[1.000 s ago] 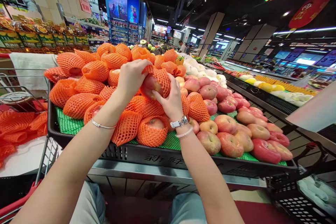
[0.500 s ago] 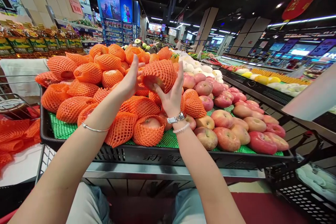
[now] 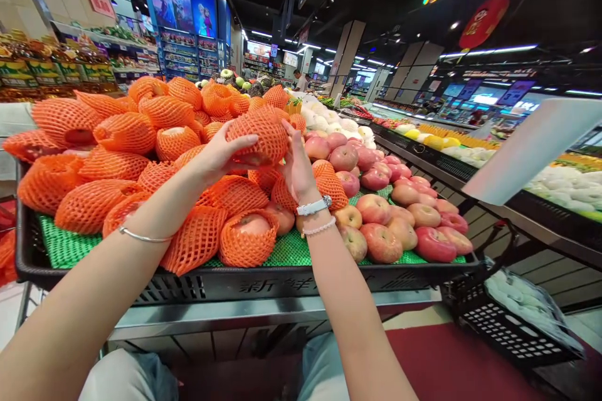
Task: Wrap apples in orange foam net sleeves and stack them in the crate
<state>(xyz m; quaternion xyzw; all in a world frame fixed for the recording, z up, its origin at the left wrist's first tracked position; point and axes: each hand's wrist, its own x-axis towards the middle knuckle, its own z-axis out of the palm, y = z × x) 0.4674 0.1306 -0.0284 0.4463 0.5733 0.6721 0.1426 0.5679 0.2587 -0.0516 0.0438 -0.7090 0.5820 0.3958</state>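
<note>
Both my hands hold one apple wrapped in an orange foam net, raised a little above the fruit pile. My left hand cups it from the left and below, fingers curled under it. My right hand presses its right side, fingers closed against the net; that wrist wears a watch and a bead bracelet. Beneath lie many netted apples on the left and bare red apples on the right, all on green matting in a black display tray.
A black plastic basket hangs low at the right of the tray. A white sign panel juts in from the right. More fruit counters run along the right side, and shelves of goods stand at the far left. A person stands far back.
The netted apple has been turned and lifted slightly, with the net now fully over it. My left hand went from open beside it to cupping it. The view shifted right.
</note>
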